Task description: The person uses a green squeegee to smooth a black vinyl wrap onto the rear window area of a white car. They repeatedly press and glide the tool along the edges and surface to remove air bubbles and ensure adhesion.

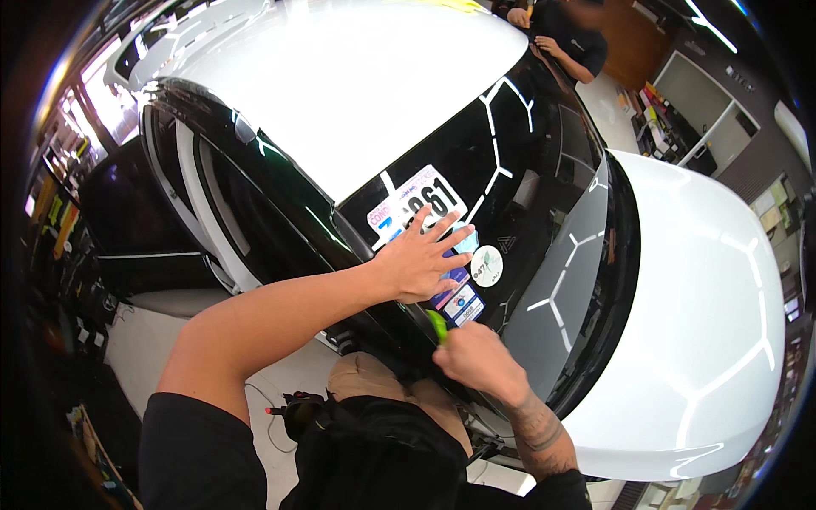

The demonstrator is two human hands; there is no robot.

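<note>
My left hand [424, 255] lies with spread fingers on the windshield [529, 191] of a white car, partly over a large rectangular sticker [440, 188] that bears writing. A round white sticker [487, 266] is just right of its fingertips. Below my left hand are a purple sticker [458, 276] and a blue-and-white one [464, 306]. My right hand [481, 360] is closed around a bright green tool [438, 325], whose visible part rests near the windshield's side edge. Its type cannot be told, as my fist hides the rest.
The white roof [357, 76] is at the top and the white hood [701, 306] at the right. An open car door [146, 204] stands at the left. Another person [570, 44] in a black shirt is at the car's far side. A cable [271, 421] lies on the floor.
</note>
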